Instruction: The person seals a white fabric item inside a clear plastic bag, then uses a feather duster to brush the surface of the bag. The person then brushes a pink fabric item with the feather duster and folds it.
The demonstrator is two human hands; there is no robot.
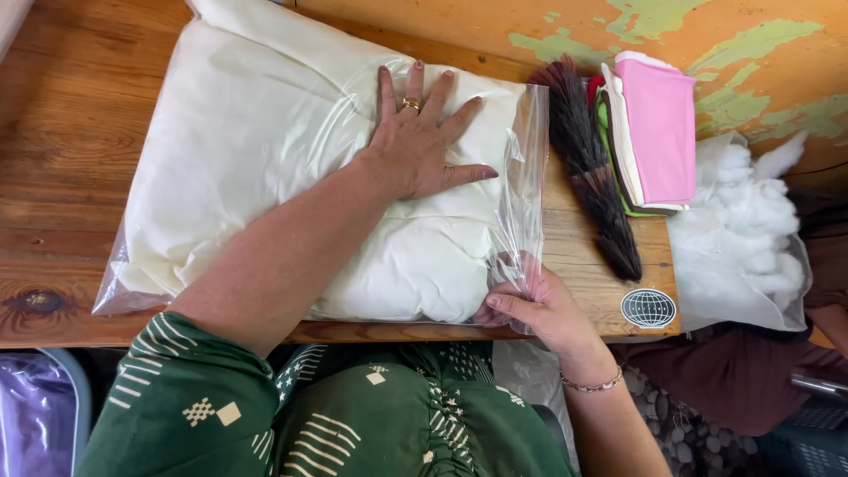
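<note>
A cream pillow [247,150] lies inside a clear plastic bag [526,177] on the wooden table [62,132]. My left hand [420,137] presses flat on top of the bagged pillow, fingers spread, a ring on one finger. My right hand [534,305] pinches the open edge of the plastic bag at the pillow's near right corner, close to the table's front edge. A bracelet sits on that wrist.
A dark bristle brush [592,168] lies right of the bag. Folded pink, white and green cloths [658,132] are stacked beside it. White fluffy stuffing in plastic [742,230] hangs off the table's right end. A round sticker [647,307] marks the table corner.
</note>
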